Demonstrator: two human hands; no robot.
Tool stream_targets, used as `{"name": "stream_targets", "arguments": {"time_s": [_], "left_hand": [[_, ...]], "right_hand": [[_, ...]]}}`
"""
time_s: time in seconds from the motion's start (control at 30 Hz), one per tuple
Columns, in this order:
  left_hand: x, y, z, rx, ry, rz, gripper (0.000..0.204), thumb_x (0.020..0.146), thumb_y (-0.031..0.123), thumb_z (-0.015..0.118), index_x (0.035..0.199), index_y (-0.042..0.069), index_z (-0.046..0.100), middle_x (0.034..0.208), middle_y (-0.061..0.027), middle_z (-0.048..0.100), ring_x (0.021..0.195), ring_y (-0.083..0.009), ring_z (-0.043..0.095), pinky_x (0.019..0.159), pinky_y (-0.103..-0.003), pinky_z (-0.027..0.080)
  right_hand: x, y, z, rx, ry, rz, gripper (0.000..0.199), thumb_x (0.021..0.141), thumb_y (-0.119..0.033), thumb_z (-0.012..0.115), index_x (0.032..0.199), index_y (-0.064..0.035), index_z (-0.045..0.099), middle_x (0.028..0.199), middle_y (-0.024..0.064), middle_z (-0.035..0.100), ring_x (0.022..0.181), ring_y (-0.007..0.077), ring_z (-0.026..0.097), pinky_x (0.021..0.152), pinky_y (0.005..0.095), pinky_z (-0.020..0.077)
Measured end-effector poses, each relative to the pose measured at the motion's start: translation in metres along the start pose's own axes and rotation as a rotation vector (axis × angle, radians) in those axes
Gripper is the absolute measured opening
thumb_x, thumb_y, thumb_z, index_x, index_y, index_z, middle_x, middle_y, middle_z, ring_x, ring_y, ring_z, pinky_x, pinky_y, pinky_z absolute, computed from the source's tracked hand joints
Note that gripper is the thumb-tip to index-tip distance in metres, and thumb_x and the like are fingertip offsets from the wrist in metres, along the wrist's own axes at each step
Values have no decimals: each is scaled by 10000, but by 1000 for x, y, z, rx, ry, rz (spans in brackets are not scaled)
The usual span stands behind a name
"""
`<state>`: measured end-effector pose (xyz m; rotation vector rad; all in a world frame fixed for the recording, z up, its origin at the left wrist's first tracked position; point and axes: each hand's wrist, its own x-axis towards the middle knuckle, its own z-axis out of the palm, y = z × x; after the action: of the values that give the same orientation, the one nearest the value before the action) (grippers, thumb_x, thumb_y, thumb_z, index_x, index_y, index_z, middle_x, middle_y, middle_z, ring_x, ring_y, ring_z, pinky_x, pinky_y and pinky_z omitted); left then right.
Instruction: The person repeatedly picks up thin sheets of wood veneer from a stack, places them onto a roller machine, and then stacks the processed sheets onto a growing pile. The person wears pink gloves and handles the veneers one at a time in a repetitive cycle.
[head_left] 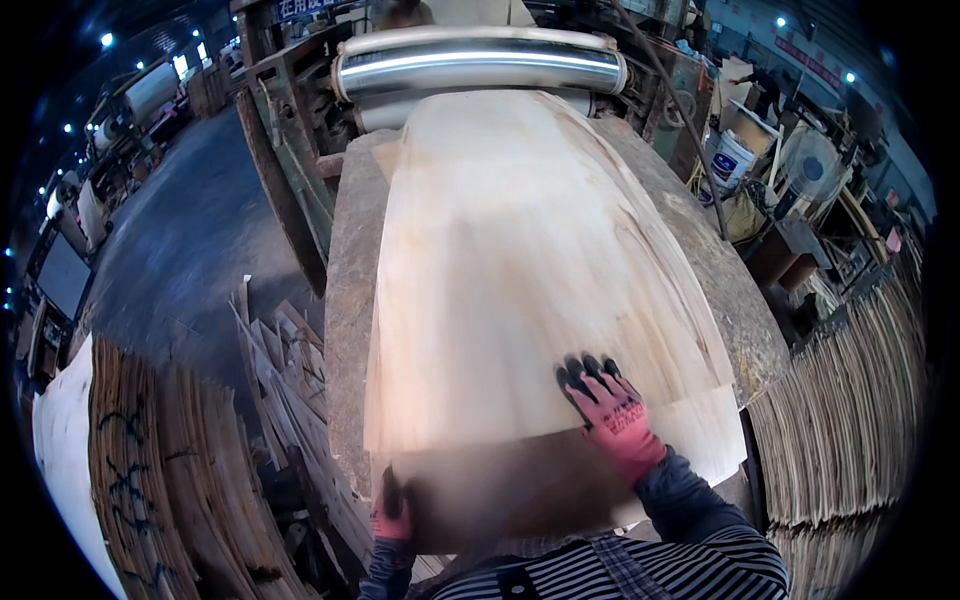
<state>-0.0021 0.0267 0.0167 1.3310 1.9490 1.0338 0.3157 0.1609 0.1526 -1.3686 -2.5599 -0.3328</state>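
Pale wood veneer sheets (pixel 500 260) lie stacked on a worn table, their far end close to a roller machine. My right hand (pixel 612 412), in a pink glove with black fingertips, rests flat on the near right part of the top sheet, fingers extended. At the near left corner my left hand (pixel 392 515), gloved alike, closes on the edge of a veneer sheet; most of its fingers are hidden. A darker brown band (pixel 510 490) of veneer, slightly blurred, spans the space between my hands, close to my body.
A shiny metal roller (pixel 480 70) crosses the table's far end. Veneer stacks stand at left (pixel 165 480) and right (pixel 840 400). Scrap wood strips (pixel 290 370) lean left of the table (pixel 350 300). Far right are a white bucket (pixel 732 160) and a fan (pixel 808 170).
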Motion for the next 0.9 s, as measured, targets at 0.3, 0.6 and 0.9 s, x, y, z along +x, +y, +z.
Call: {"name": "stream_targets", "arguments": {"time_s": [0.3, 0.6, 0.9], "left_hand": [[-3, 20, -6, 39, -10, -73, 456, 836, 225, 494, 1231, 26, 384, 1148, -180, 496, 1053, -278, 494, 854, -318, 393], [-8, 12, 2, 115, 138, 33, 414, 786, 125, 569, 1180, 47, 469, 1123, -168, 524, 1015, -232, 537, 842, -315, 421], [-11, 12, -1, 241, 201, -89, 446, 748, 207, 613, 1142, 44, 483, 1030, -178, 568, 962, -289, 553, 812, -354, 442]], "right_hand": [[101, 47, 66, 40, -28, 33, 524, 710, -237, 581, 1200, -145, 422, 1194, 99, 461, 1119, 273, 420, 961, 413, 303], [154, 98, 82, 130, 112, 75, 459, 762, -209, 520, 1202, -123, 423, 1193, 106, 471, 1097, 278, 445, 941, 372, 330], [136, 72, 33, 261, 89, 127, 434, 776, -215, 489, 1165, -32, 426, 1074, 179, 525, 955, 298, 531, 837, 422, 399]]}}
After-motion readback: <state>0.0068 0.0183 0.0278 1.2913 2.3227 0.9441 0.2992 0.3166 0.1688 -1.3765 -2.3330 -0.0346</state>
